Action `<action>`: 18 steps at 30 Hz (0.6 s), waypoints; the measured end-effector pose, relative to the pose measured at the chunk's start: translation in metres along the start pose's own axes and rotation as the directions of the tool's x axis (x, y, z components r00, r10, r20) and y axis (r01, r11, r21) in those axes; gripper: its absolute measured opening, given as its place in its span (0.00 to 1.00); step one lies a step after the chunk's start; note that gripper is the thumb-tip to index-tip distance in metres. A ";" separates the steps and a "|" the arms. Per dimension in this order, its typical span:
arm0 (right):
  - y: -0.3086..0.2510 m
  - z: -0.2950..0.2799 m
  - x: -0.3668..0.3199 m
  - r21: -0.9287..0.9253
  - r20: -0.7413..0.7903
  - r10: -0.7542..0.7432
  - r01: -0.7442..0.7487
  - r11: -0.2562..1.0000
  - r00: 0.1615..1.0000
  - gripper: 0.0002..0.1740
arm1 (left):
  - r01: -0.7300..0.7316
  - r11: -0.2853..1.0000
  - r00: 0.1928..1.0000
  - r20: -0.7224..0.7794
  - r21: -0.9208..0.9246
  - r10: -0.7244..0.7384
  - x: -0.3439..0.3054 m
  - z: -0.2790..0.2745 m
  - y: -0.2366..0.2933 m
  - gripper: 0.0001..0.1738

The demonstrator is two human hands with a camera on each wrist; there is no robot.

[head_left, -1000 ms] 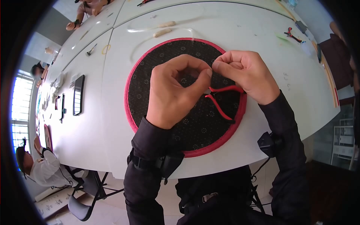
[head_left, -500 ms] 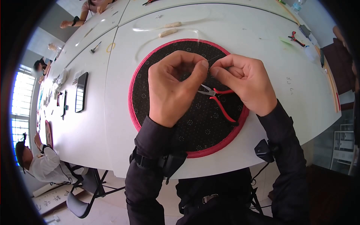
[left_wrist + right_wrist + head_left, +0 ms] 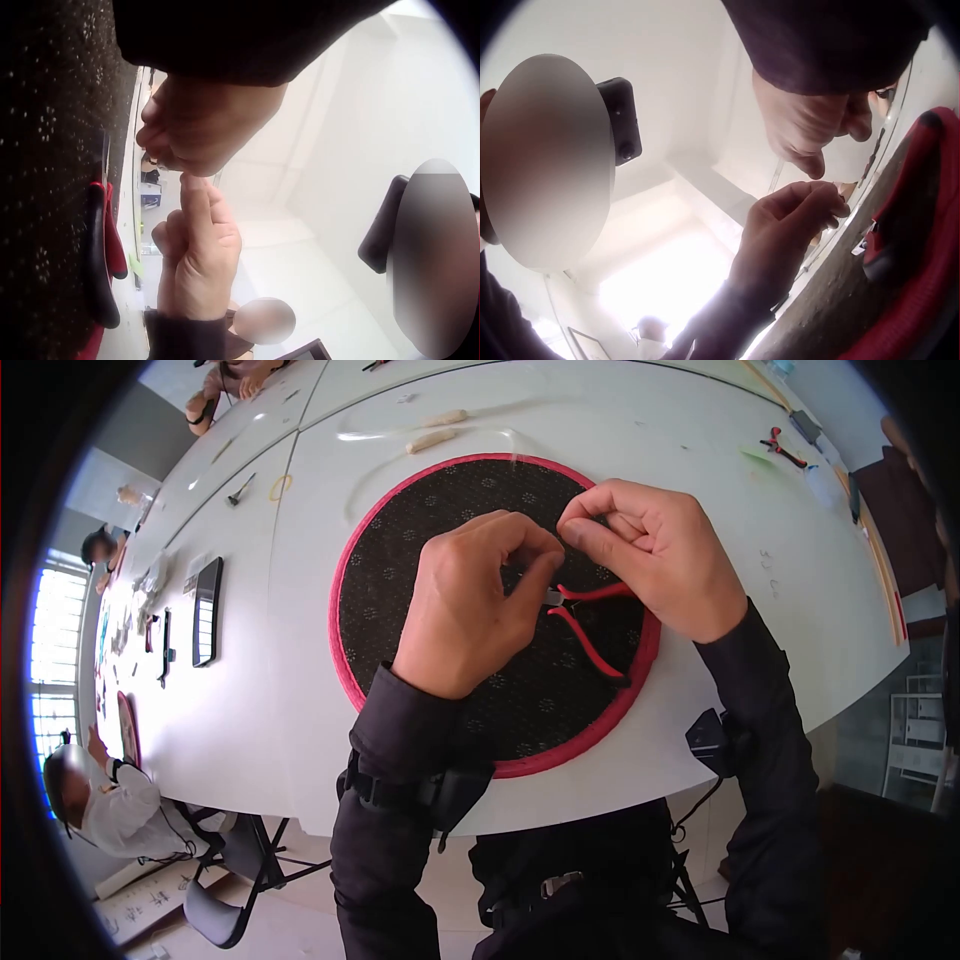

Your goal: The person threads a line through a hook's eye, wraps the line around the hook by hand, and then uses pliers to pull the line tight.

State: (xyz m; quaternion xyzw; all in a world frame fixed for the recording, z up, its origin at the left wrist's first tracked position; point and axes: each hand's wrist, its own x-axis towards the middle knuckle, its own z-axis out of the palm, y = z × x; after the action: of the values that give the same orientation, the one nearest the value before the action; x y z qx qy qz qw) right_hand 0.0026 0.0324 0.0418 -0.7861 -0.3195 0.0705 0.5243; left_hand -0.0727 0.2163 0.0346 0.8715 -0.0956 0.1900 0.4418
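Over a round black mat with a red rim, both hands are raised close together. Thumb and forefinger of my left hand are pinched together, as are those of my right hand. A fine wire-like strand showed between the fingertips half a second ago; now it is too thin to make out. In the left wrist view the right hand's fingertips point up at the left hand. Red-handled pliers lie on the mat beneath, their jaws partly hidden behind the left hand.
Past the mat lie two pale wooden handles with clear curved strands. A phone lies at left, and a second pair of pliers at far right. Other people sit around the white table.
The hands stay close together with small finger shifts, and the left hand has turned slightly. The strand seen between them half a second ago no longer shows. The pliers stay put on the mat.
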 end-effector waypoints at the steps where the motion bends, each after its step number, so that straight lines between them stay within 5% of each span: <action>1: 0.000 -0.001 0.001 0.053 0.013 0.015 -0.016 0.998 1.000 0.09 | 0.030 1.000 0.999 0.036 0.008 -0.030 0.000 -0.001 0.003 0.04; 18: 0.006 -0.008 0.005 0.513 0.316 0.297 -0.425 0.746 0.901 0.12 | 0.038 0.952 0.997 -0.053 -0.303 -0.057 -0.001 -0.001 0.005 0.04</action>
State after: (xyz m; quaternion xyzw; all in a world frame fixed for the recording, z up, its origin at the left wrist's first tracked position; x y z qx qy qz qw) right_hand 0.0123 0.0275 0.0412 -0.6274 -0.1791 0.3475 0.6735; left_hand -0.0751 0.2139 0.0382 0.7896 -0.0888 0.1891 0.5770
